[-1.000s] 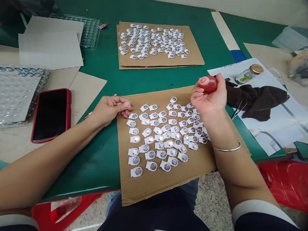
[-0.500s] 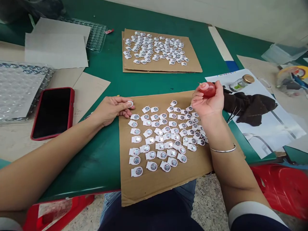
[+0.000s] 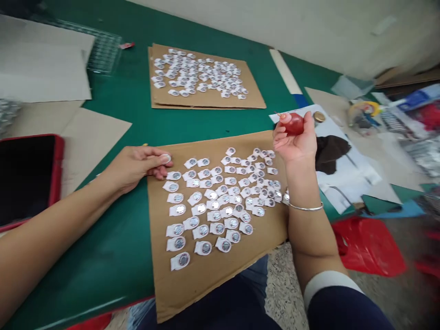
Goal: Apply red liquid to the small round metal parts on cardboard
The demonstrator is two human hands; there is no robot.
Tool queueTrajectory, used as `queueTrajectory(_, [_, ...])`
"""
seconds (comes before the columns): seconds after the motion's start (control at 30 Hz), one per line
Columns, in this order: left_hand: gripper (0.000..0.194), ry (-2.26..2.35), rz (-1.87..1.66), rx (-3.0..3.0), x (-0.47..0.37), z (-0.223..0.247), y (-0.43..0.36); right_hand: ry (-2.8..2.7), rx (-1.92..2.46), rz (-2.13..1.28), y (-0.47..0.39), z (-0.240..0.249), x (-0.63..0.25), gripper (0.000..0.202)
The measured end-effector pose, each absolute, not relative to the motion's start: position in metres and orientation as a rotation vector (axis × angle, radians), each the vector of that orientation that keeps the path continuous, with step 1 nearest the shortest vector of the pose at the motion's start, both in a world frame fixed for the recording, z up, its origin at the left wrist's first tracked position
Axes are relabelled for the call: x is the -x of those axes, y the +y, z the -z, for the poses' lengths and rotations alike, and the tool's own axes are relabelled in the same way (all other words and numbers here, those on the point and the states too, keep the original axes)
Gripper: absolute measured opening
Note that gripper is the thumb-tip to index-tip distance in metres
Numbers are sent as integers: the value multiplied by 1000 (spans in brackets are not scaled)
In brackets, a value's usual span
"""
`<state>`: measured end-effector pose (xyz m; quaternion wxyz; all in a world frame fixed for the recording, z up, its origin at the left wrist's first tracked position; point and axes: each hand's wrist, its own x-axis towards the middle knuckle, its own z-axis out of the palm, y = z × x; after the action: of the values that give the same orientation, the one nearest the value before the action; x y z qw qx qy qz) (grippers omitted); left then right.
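My left hand (image 3: 146,165) pinches a small round white piece (image 3: 165,158) between thumb and fingers, at the upper left corner of a cardboard sheet (image 3: 192,293). Rows of white tags with silver discs (image 3: 178,210) lie on that sheet. Over its upper right part, my right hand (image 3: 296,144) is raised palm up, fingers wrapped round a dark red squeeze bulb (image 3: 293,123) with a pale neck and a thin tip pointing left. My right forearm hides some tags near the sheet's right edge.
Farther back, stacked cardboard (image 3: 254,91) carries more tags. A red-cased phone (image 3: 27,178) lies left, below white card sheets (image 3: 41,64). On the right are dark cloth (image 3: 330,153), a jar with a gold lid (image 3: 319,117) and tape (image 3: 369,109). A red stool (image 3: 371,247) stands beneath.
The view has swung to the right, so the table's things appear farther left. Both hands keep their grips, and the tags on the sheet look unmoved.
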<state>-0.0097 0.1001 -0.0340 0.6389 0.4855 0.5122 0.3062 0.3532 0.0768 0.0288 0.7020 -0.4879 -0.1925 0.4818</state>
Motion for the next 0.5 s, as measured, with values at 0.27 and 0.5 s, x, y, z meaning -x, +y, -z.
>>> queueTrajectory(0.27, [15,1214,-612,-1184,12,24,101,-631,1776,142,50,-35,-440,55])
queueTrajectory(0.5, [12,1234,-631,-1062,3,13,89,-1290,2504,256,53,-12,-423,47])
